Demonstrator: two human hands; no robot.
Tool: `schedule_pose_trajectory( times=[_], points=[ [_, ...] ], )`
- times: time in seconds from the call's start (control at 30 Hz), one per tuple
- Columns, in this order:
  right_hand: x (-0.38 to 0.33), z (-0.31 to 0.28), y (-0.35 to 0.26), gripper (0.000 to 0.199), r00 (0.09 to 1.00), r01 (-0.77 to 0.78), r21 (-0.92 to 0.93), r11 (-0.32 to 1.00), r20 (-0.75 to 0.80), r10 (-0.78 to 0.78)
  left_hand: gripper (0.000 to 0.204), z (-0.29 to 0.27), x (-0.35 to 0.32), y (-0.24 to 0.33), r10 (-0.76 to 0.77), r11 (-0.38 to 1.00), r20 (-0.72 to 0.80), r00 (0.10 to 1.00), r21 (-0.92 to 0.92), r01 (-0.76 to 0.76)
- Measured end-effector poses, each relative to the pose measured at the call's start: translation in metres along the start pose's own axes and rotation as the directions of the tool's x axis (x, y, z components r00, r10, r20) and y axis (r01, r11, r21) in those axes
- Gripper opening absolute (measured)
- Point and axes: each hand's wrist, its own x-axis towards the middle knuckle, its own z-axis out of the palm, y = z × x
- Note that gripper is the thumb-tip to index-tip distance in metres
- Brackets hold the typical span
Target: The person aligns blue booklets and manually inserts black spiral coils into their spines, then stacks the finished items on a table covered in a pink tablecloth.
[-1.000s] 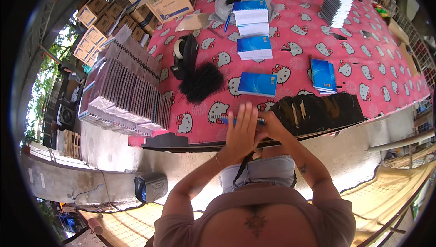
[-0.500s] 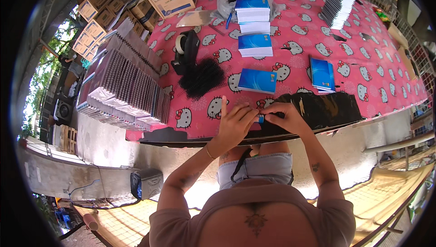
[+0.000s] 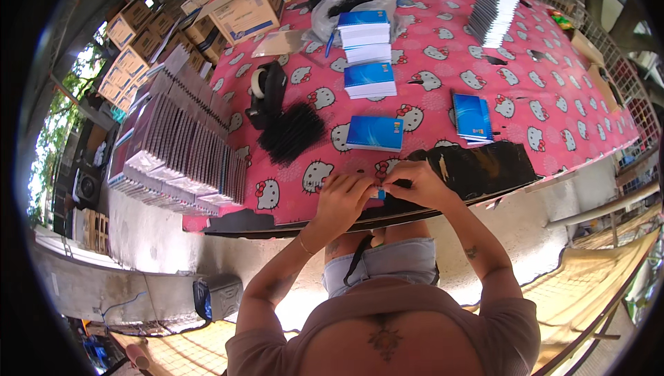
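Observation:
My left hand (image 3: 344,198) and my right hand (image 3: 412,182) meet at the near edge of the table, fingers pinched together on a small blue booklet (image 3: 377,193) that is mostly hidden by them. Just beyond lies a blue booklet (image 3: 375,132) flat on the pink cartoon-cat tablecloth (image 3: 532,92). A black pile of thin ties (image 3: 291,131) sits to the left of it. A dark worn patch of the table (image 3: 484,165) lies right of my right hand.
Stacks of blue-and-white booklets (image 3: 366,51) stand farther back, another blue booklet stack (image 3: 472,117) at right. A black tape dispenser (image 3: 265,92), rows of upright notebooks (image 3: 180,151) at left, cardboard boxes (image 3: 242,10) and a tall notebook stack (image 3: 492,10) behind.
My hands have drawn together from flat and spread on the table edge to a pinch on the small blue booklet. The view has shifted slightly.

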Motion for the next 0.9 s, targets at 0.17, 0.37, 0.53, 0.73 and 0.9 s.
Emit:
schedule_pose_trajectory(
  times=[0.17,0.37,0.53,0.73,0.9],
  points=[
    [0.005,-0.001,-0.008,0.013,0.999,0.041,-0.071,0.997,0.017,-0.04,0.017,0.001,0.004,-0.001,0.017,1.0,0.03,0.999,0.007,-0.017],
    [-0.002,0.012,-0.012,0.017,0.983,-0.107,-0.338,0.935,-0.178,0.048,0.021,-0.006,0.018,0.012,-0.011,1.0,0.105,0.994,-0.025,0.014],
    [0.006,0.019,-0.063,0.032,0.775,-0.058,0.064,0.996,-0.626,0.085,0.025,-0.019,0.057,0.034,-0.303,0.897,-0.088,0.949,-0.364,0.252],
    [-0.017,-0.076,0.013,0.06,0.563,-0.219,0.513,0.83,-0.628,0.537,0.029,0.025,0.069,-0.052,0.049,0.989,-0.019,0.999,-0.14,-0.051],
    [-0.044,-0.17,0.098,0.071,0.598,-0.766,-0.331,0.551,-0.68,0.424,0.031,0.065,0.048,-0.092,0.215,0.973,0.061,0.975,0.072,-0.219]
  ],
)
